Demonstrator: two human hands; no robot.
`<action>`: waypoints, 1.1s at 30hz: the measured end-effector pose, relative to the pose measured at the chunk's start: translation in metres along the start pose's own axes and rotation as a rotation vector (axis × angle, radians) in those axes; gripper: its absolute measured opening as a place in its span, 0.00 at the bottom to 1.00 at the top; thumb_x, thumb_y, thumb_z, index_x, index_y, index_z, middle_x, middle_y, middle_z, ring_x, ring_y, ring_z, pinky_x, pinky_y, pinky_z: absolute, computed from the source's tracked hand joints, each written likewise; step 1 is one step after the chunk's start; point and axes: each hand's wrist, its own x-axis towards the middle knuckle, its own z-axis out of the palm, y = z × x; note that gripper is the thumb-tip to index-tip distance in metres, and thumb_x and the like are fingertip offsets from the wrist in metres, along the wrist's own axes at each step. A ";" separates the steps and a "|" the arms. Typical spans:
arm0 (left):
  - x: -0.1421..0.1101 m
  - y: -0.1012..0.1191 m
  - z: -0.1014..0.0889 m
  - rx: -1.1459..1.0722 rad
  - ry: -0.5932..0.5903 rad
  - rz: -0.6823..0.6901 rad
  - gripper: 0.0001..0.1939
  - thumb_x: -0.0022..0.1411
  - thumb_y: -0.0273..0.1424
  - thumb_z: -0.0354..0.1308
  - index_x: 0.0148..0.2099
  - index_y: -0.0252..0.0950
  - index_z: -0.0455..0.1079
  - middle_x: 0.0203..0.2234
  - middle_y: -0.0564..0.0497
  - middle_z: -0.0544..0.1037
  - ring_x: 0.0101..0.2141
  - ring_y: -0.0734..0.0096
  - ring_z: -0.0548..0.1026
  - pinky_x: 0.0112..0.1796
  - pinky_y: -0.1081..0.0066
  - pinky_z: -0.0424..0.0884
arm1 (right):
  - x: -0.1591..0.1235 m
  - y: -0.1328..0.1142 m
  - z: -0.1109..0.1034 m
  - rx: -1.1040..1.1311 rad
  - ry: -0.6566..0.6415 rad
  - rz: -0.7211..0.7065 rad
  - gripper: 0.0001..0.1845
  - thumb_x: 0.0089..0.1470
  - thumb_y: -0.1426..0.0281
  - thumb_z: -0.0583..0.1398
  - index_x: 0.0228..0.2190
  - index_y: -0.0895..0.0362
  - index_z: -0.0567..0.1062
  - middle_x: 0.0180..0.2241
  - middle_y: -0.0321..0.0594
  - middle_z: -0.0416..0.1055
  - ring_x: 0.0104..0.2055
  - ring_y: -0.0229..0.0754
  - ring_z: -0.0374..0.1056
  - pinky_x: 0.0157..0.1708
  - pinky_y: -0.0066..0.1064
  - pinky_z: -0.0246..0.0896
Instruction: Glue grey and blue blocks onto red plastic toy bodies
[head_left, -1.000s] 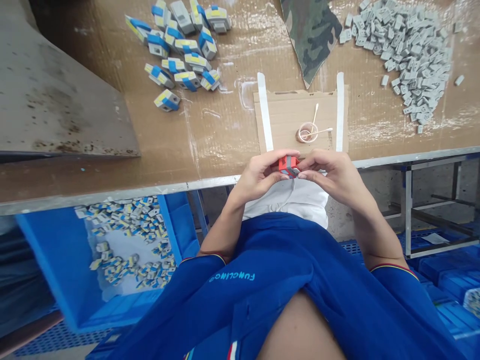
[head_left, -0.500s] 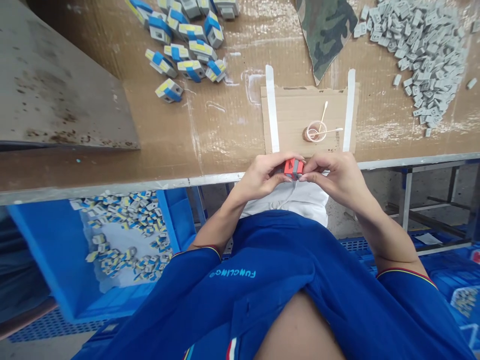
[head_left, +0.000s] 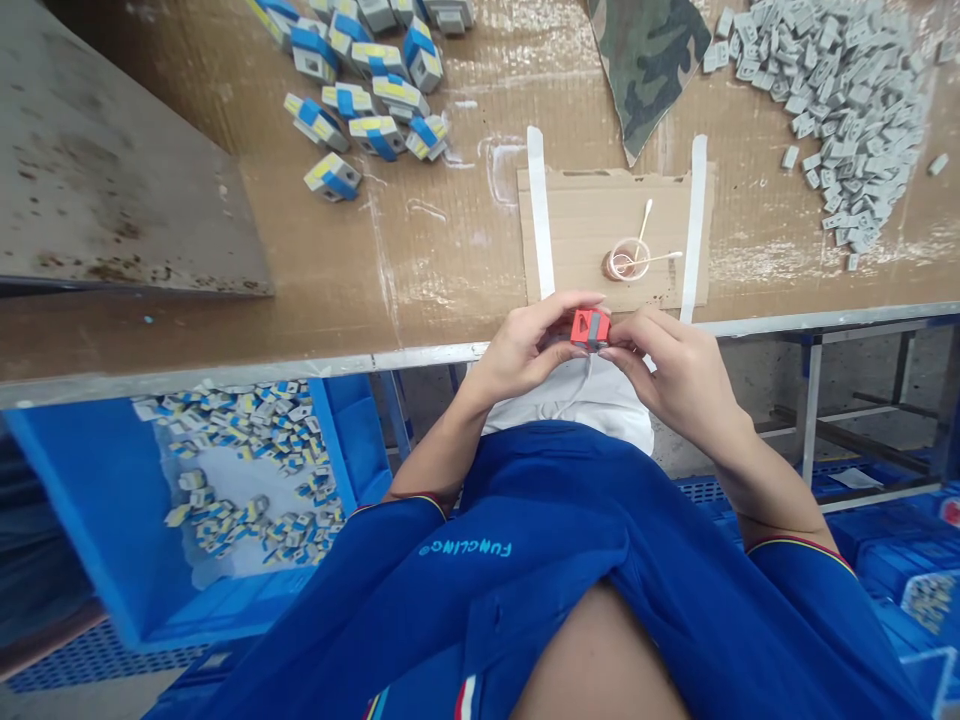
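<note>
Between my two hands, just over the table's front edge, is a small red block with a grey band (head_left: 590, 328). My left hand (head_left: 529, 345) grips it from the left, thumb below and fingers above. My right hand (head_left: 671, 360) pinches at its right side; the fingertips hide that end of the block. Just beyond my hands stands a small clear cup (head_left: 619, 266) on a taped-down cardboard sheet (head_left: 576, 215). Two cotton swabs (head_left: 646, 222) lean in the cup.
Grey-and-yellow blocks with blue bands (head_left: 377, 135) lie at the back left, near a stained metal box (head_left: 127, 190). Small grey pieces (head_left: 855, 110) are heaped at the right. A camouflage cloth (head_left: 651, 70) lies between. Below left, a blue crate (head_left: 90, 500) holds many banded blocks.
Both hands still hold the red block. It has tilted slightly, and the right-hand fingers have shifted a little away along its right side.
</note>
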 end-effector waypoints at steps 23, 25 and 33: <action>0.000 0.001 -0.002 0.139 0.027 0.062 0.21 0.67 0.26 0.63 0.61 0.40 0.77 0.53 0.43 0.84 0.52 0.62 0.83 0.55 0.64 0.78 | -0.005 -0.001 0.025 0.087 0.166 0.019 0.14 0.69 0.72 0.57 0.29 0.52 0.64 0.27 0.34 0.63 0.28 0.38 0.58 0.28 0.30 0.52; 0.000 0.000 -0.001 0.111 0.021 0.053 0.22 0.68 0.27 0.63 0.63 0.41 0.75 0.54 0.43 0.83 0.52 0.62 0.82 0.55 0.65 0.78 | -0.008 -0.002 0.025 0.047 0.155 0.020 0.12 0.70 0.71 0.57 0.31 0.52 0.66 0.28 0.35 0.64 0.29 0.38 0.59 0.29 0.30 0.53; 0.001 0.005 -0.002 0.029 0.003 0.011 0.19 0.69 0.32 0.65 0.61 0.41 0.78 0.53 0.44 0.84 0.51 0.63 0.83 0.53 0.68 0.78 | -0.011 0.000 0.024 -0.012 0.120 -0.080 0.10 0.69 0.73 0.54 0.32 0.52 0.66 0.29 0.35 0.65 0.29 0.39 0.58 0.28 0.32 0.52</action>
